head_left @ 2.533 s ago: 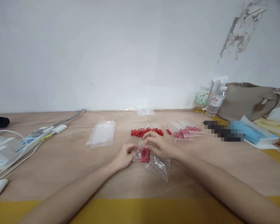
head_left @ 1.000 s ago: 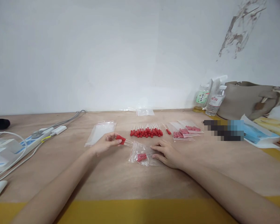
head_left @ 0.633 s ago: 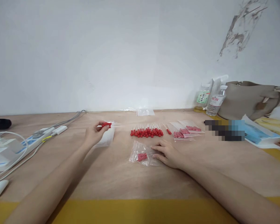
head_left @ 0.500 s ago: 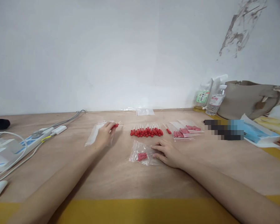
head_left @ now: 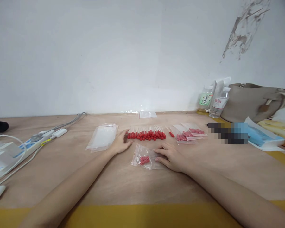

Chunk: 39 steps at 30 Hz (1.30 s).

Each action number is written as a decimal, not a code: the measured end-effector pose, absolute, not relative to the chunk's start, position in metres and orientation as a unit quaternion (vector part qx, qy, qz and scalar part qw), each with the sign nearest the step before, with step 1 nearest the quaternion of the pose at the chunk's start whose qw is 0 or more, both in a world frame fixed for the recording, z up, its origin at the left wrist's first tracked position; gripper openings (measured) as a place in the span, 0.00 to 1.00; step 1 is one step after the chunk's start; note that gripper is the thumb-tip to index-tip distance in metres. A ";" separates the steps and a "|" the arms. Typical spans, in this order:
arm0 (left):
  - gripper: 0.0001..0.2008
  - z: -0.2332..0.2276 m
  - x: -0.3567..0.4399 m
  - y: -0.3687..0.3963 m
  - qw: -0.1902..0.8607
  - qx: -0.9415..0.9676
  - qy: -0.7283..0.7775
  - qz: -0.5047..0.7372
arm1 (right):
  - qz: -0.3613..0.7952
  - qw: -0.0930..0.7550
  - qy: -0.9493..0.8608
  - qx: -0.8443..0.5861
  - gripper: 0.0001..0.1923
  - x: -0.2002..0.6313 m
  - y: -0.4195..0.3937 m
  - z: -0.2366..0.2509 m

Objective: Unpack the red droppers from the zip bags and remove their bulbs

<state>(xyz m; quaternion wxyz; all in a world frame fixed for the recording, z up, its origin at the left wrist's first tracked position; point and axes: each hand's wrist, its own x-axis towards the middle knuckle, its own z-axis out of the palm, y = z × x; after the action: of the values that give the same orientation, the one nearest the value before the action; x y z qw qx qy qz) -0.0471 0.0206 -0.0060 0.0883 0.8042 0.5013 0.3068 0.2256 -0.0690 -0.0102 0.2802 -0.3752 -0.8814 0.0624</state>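
Observation:
Red-tipped sticks (head_left: 146,135) lie side by side in a row, their pale stems pointing to the wall. At the row's left end rests my left hand (head_left: 120,142), thumb and fingers apart, fingertips touching or very close to the end sticks. A clear zip bag (head_left: 136,155) with a small red bundle (head_left: 144,160) inside lies nearer to me. My right hand (head_left: 168,156) lies over that bag's right end, thumb and fingers spread. Flat, clear zip bags (head_left: 102,137) are stacked left of my left hand. One loose red-tipped stick (head_left: 171,134) lies right of the row.
Filled zip bags (head_left: 188,134) overlap on the right. Behind are two bottles (head_left: 219,103), a grey-beige handbag (head_left: 249,101) and a blue-and-white packet (head_left: 263,137). A power strip (head_left: 35,142) with cables runs along the left. Another clear bag (head_left: 148,114) lies by the wall.
My left hand has moved right from above the stacked bags to the row's left end. The red-tipped piece it held now appears set down there, lengthening the row. My right hand stays put.

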 end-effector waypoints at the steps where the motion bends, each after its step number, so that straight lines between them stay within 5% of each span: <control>1: 0.30 -0.006 -0.048 0.017 0.083 0.804 0.501 0.310 | 0.063 0.279 -0.882 -0.375 0.17 0.225 -0.069 -0.010; 10: 0.08 -0.001 -0.048 -0.041 0.066 0.810 0.424 0.401 | 0.069 0.290 -0.881 -0.367 0.16 0.226 -0.068 -0.012; 20: 0.17 0.022 -0.015 -0.067 0.272 0.896 0.259 0.236 | 0.064 0.294 -0.882 -0.363 0.16 0.224 -0.064 -0.013; 39: 0.13 0.023 -0.018 -0.071 0.173 0.933 0.240 0.204 | 0.011 0.306 -0.875 -0.376 0.14 0.216 -0.061 -0.020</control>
<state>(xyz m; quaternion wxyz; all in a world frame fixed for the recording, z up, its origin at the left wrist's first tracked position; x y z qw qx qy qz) -0.0185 -0.0707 0.0226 0.1727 0.9334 0.2397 0.2035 0.2162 -0.0608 -0.0204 0.3056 -0.3755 -0.8749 0.0113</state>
